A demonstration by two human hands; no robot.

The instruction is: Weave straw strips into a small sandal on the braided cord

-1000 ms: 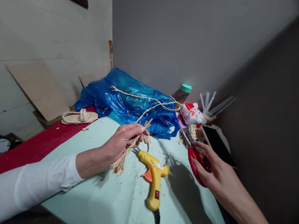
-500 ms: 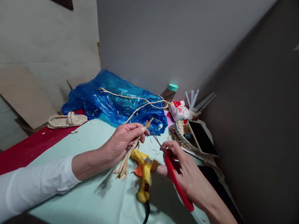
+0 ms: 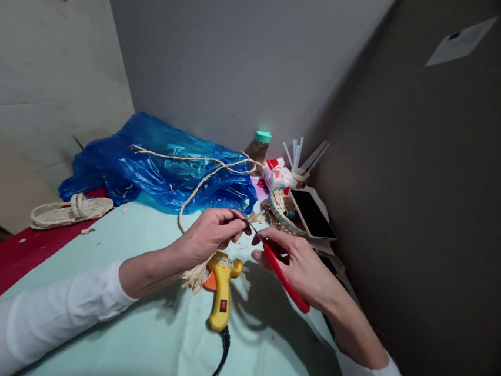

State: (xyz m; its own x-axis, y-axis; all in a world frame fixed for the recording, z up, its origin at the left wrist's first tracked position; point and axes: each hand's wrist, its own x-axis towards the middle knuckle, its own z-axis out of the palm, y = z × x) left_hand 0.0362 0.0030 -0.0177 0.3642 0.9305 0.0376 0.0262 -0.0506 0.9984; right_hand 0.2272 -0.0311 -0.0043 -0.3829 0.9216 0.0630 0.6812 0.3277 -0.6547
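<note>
My left hand (image 3: 216,232) is closed round a braided straw cord (image 3: 195,274), whose frayed tassel end hangs below the palm. A short tuft of the cord sticks out past the fingertips. In my right hand (image 3: 299,263) are red-handled scissors (image 3: 283,279), their blades reaching the cord at my left fingertips; the blade tips are partly hidden there. Under my hands a yellow glue gun (image 3: 223,292) with an orange trigger lies on the pale green table cover (image 3: 131,324). A long twisted cord (image 3: 197,192) runs from behind my left hand over a blue plastic bag (image 3: 163,171).
Behind on the right are a wicker basket (image 3: 278,205), a phone (image 3: 313,215), a tissue pack (image 3: 277,174), a green-lidded jar (image 3: 260,146) and a cup of glue sticks (image 3: 300,172). A cord bundle (image 3: 71,212) lies at left. The glue gun's black cable (image 3: 219,356) trails forward.
My view has shifted right. The scissors have come up to the cord at my left fingertips and their handles are closer together. My left hand keeps its hold.
</note>
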